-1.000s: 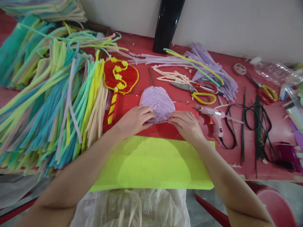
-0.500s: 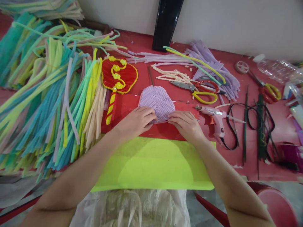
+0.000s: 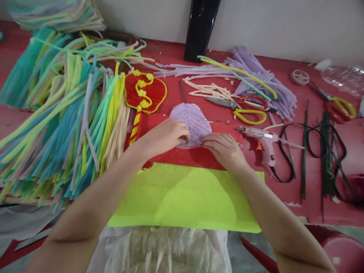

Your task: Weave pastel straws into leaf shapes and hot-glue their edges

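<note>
A rounded lilac panel (image 3: 196,117) of pipe cleaners laid in a V pattern lies on the red work surface, a thin dark stem (image 3: 182,92) sticking out at its far end. My left hand (image 3: 173,134) rests over its near-left part, fingers curled together with the tips against the panel; whatever they pinch is hidden. At the near-right edge, my right hand (image 3: 223,146) pinches the panel's rim between thumb and fingers. Left of the panel lies a finished-looking red fan (image 3: 145,94) with yellow trim, small yellow flowers and a striped handle.
Bundles of coloured pipe cleaners (image 3: 76,110) cover the left side. To the right lie scissors (image 3: 250,115), a pink glue gun (image 3: 265,142) with its black cord and another pair of scissors (image 3: 342,110). Lilac pipe cleaners (image 3: 256,76) lie behind. Yellow-green sheet (image 3: 182,197) in front.
My left hand has moved from the panel's near edge slightly up onto its surface, fingers more curled. My right hand stays at the near-right rim. The camera view has shifted slightly.
</note>
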`<action>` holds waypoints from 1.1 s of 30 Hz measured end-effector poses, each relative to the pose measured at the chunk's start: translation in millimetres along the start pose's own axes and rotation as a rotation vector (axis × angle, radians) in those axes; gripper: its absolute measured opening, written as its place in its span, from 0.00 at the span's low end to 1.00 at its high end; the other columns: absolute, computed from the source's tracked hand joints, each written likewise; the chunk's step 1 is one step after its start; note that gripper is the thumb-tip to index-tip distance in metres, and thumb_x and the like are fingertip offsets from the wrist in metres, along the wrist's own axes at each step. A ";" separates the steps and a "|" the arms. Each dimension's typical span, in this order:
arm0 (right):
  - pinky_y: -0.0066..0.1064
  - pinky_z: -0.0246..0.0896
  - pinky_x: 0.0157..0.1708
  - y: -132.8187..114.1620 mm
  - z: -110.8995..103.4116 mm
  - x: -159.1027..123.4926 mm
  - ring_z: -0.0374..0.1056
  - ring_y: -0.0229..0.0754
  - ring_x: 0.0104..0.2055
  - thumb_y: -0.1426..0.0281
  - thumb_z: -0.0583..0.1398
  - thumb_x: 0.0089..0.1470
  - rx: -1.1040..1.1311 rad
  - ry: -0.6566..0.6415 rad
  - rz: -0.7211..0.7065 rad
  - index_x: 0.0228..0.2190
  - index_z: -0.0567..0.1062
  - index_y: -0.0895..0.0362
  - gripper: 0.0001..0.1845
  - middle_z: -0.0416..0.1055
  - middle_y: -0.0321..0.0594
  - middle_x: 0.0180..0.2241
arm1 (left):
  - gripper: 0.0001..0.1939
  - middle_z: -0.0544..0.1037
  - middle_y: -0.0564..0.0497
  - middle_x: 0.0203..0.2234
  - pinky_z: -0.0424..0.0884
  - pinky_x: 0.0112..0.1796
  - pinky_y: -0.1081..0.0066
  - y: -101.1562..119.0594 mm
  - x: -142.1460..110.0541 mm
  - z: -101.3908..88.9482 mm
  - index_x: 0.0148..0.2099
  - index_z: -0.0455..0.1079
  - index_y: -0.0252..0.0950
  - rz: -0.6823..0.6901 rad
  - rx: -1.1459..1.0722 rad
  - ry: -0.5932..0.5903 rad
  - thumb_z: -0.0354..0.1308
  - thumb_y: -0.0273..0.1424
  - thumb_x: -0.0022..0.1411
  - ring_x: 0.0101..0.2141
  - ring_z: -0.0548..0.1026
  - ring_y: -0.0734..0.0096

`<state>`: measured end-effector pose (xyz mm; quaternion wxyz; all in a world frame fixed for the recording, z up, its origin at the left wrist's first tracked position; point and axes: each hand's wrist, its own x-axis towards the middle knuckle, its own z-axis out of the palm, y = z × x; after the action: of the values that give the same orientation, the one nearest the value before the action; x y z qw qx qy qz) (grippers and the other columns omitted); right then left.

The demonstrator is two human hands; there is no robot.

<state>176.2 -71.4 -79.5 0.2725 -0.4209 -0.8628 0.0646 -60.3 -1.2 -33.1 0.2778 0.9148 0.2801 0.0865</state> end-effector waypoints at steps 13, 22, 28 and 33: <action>0.35 0.62 0.40 -1.7 -1.6 3.4 0.71 0.42 0.43 0.73 0.54 0.61 -0.006 0.020 -0.026 0.34 0.74 0.55 0.08 0.77 0.41 0.38 | 0.08 0.77 0.55 0.27 0.60 0.29 0.76 -27.1 35.1 -16.6 0.35 0.77 0.39 0.002 -0.041 -0.379 0.59 0.25 0.50 0.27 0.71 0.76; 0.36 0.62 0.41 -1.8 -1.9 3.1 0.71 0.42 0.43 0.73 0.53 0.61 0.016 0.010 0.001 0.34 0.75 0.54 0.10 0.77 0.41 0.38 | 0.09 0.76 0.56 0.26 0.59 0.28 0.76 -28.3 39.1 -17.6 0.35 0.76 0.40 0.044 -0.023 -0.419 0.60 0.26 0.49 0.26 0.70 0.76; 0.37 0.63 0.42 -1.3 -1.9 2.6 0.71 0.43 0.44 0.73 0.53 0.61 0.003 0.000 -0.013 0.35 0.74 0.54 0.10 0.77 0.41 0.39 | 0.09 0.76 0.56 0.25 0.58 0.27 0.75 -24.6 40.1 -19.0 0.34 0.76 0.40 -0.012 -0.014 -0.444 0.61 0.25 0.48 0.26 0.69 0.75; 0.37 0.62 0.43 -1.8 -2.7 2.5 0.71 0.43 0.44 0.72 0.52 0.62 0.007 -0.011 0.008 0.34 0.75 0.53 0.11 0.77 0.41 0.39 | 0.09 0.76 0.56 0.25 0.57 0.27 0.74 -19.2 40.5 -20.3 0.33 0.76 0.41 -0.040 0.021 -0.432 0.61 0.24 0.47 0.25 0.68 0.75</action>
<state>175.1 -70.9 -75.6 0.2690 -0.4229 -0.8624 0.0710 -42.1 44.1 -26.9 0.3233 0.9092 0.2333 -0.1201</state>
